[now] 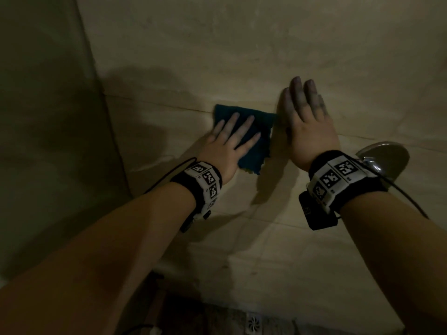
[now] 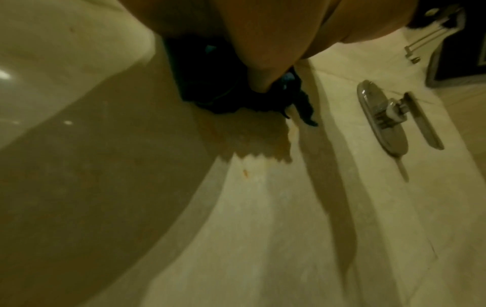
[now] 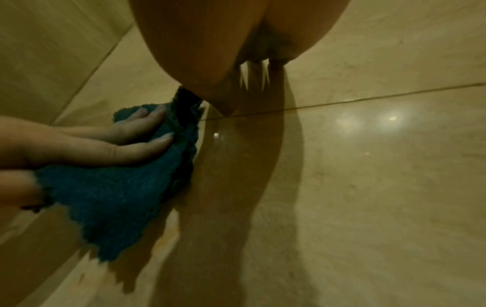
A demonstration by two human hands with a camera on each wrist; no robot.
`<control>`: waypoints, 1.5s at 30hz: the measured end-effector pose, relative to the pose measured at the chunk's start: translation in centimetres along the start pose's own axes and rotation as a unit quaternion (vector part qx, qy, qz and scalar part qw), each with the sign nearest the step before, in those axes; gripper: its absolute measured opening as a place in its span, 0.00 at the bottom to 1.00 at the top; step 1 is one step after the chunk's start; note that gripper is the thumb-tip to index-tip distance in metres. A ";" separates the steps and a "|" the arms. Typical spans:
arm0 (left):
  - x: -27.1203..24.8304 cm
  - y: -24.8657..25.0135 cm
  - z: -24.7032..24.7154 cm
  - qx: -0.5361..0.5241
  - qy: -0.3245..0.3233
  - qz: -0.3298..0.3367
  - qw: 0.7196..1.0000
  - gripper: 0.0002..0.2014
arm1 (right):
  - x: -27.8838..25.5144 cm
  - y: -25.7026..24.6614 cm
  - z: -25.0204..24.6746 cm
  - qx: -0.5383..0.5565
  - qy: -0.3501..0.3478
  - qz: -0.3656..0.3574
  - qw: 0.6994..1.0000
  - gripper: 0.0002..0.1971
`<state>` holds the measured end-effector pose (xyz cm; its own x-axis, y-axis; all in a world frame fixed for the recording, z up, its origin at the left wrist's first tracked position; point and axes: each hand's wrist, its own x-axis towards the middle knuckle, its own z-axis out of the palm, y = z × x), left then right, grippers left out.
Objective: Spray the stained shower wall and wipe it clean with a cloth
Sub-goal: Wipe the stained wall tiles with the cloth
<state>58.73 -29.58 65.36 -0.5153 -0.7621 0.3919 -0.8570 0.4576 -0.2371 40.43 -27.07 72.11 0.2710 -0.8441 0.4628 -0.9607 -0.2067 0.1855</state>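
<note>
Cloth point(image 1: 251, 136) wiping on shower wall point(image 1: 242, 56).
Left hand point(image 1: 229, 146) is pressing it flat-fingered; right hand point(image 1: 307, 124), released and empty, is bracing beside it. Overlapping firm strokes should lift stains.

Left hand point(image 1: 225, 146) flat on blue cloth point(image 1: 254, 141) against wall point(image 1: 242, 44); right hand point(image 1: 307, 124) flat beside cloth.

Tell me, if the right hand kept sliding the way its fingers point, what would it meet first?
Probably nothing: the right hand lies flat on the shower wall, and only bare tile shows ahead. The cloth sits beside it.
</note>
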 end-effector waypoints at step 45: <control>0.6 1.3 1.5 0.113 -0.033 0.114 0.986 0.30 | -1.2 3.5 1.2 0.157 -0.003 -0.020 0.987 0.05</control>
<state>57.29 -30.12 63.95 -0.6870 -0.6830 0.2481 -0.6926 0.5120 -0.5081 36.69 -27.34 71.14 0.3087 -0.8353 0.4550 -0.9215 -0.3812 -0.0746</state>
